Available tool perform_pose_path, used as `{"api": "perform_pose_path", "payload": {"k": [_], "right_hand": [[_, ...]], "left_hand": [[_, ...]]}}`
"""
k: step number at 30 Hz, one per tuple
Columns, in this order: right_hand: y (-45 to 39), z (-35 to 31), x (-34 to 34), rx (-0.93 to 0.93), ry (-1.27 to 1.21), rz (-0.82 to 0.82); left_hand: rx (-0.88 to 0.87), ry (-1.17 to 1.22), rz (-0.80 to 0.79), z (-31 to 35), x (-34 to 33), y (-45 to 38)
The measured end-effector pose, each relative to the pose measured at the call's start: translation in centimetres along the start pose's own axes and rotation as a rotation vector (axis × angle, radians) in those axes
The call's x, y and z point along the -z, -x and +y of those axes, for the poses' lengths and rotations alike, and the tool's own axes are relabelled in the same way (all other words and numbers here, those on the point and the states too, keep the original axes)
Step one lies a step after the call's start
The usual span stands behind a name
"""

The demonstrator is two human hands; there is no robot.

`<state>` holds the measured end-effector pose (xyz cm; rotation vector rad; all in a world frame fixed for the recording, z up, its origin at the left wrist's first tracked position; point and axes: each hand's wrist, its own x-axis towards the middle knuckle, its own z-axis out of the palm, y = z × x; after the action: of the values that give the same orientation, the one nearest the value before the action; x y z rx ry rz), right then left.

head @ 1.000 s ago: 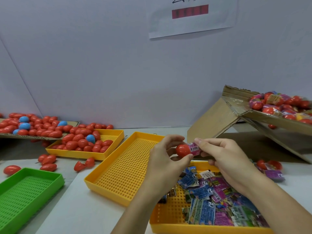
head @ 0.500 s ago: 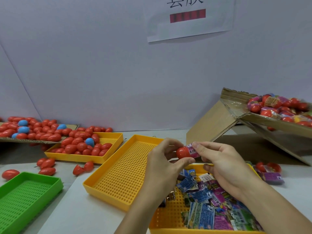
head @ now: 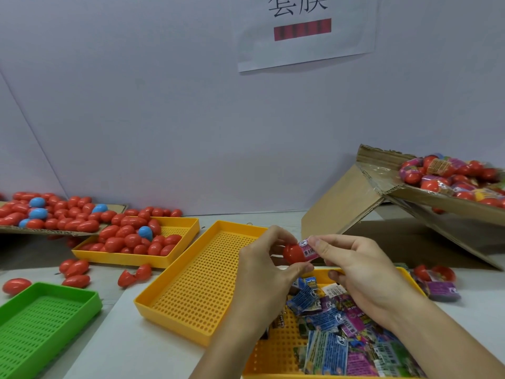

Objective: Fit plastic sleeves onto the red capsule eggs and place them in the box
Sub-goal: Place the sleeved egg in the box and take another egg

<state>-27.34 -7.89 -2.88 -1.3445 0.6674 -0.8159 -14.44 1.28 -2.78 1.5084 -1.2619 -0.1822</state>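
Two hands were held above a white tabletop backed by a plain white wall with a printed paper sign. A red capsule egg was gripped by the curled fingers of the left hand, while a pink plastic sleeve at its right end was pinched by the right hand. Loose sleeves were piled in a yellow tray below. Sleeved eggs were heaped in the tilted cardboard box at right.
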Motion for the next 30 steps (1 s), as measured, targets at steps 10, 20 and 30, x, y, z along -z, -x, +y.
{"api": "perform_pose_path", "payload": {"k": [10, 20, 30], "right_hand": [[0.3, -0.2, -0.3, 0.135, 0.131, 0.028], [0.6, -0.4, -0.6, 0.258, 0.233, 0.049], [0.8, 0.1, -1.1, 0.481, 0.615, 0.083]], "left_hand": [[-0.074, -0.08, 0.039, -0.1, -0.1, 0.1], [-0.112, -0.111, 0.026, -0.1, -0.5, 0.1], [0.108, 0.237, 0.135, 0.2, -0.2, -0.3]]}}
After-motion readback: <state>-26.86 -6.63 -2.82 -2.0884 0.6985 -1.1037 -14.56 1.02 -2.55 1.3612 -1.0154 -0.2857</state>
